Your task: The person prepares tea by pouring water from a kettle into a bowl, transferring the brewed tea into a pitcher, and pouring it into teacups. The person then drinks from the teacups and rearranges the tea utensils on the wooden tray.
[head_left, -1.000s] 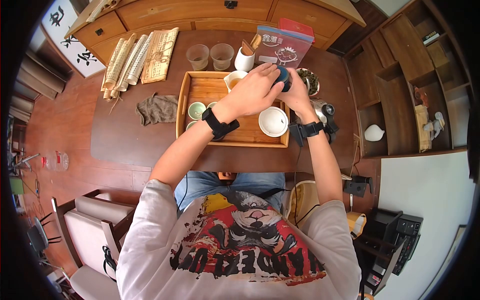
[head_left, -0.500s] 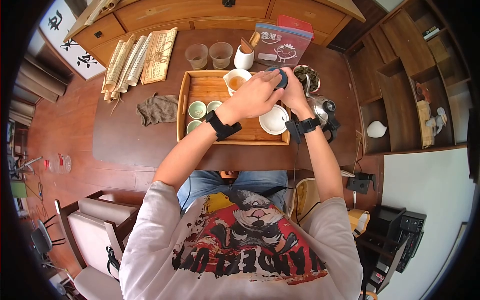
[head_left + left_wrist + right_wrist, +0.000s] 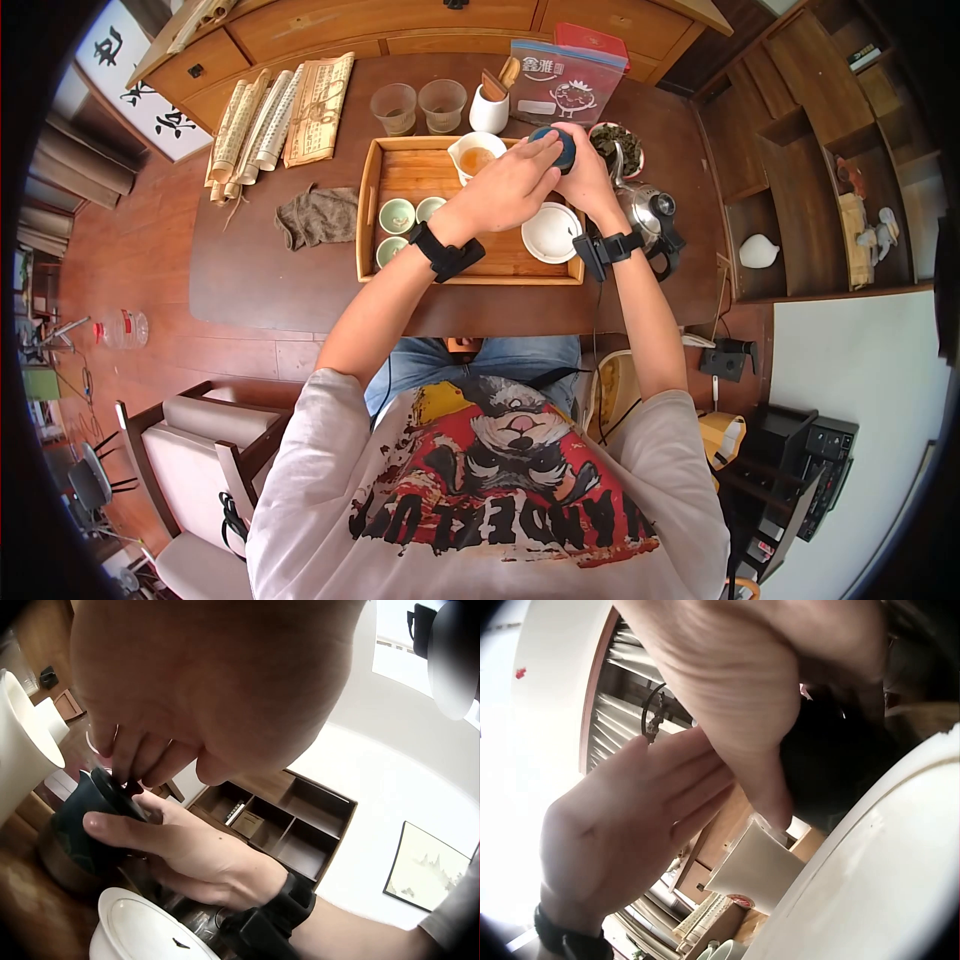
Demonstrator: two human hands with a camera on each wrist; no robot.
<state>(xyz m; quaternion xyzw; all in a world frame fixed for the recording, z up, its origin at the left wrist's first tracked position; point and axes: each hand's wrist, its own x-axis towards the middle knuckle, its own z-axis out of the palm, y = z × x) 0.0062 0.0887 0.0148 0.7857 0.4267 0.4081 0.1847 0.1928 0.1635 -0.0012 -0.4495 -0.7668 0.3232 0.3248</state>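
A dark teal vessel is held above the tray's back right part. My right hand grips its side; the thumb lies along the wall in the left wrist view, where the vessel looks tilted. My left hand reaches across from the left, its nearly straight fingers touching the vessel's top. The right wrist view shows this left hand flat. Beside the hands stand a white pitcher of amber liquid and a white bowl. The vessel's contents are hidden.
Pale green cups stand on the tray's left. A metal kettle and a bowl of dark leaves are at the right. Behind are two clear cups, a white tool holder and a plastic bag. A cloth lies left.
Both hands and the teal vessel have shifted slightly left over the tray, and more of the pitcher shows. The grip looks the same. The head view has moved a little.
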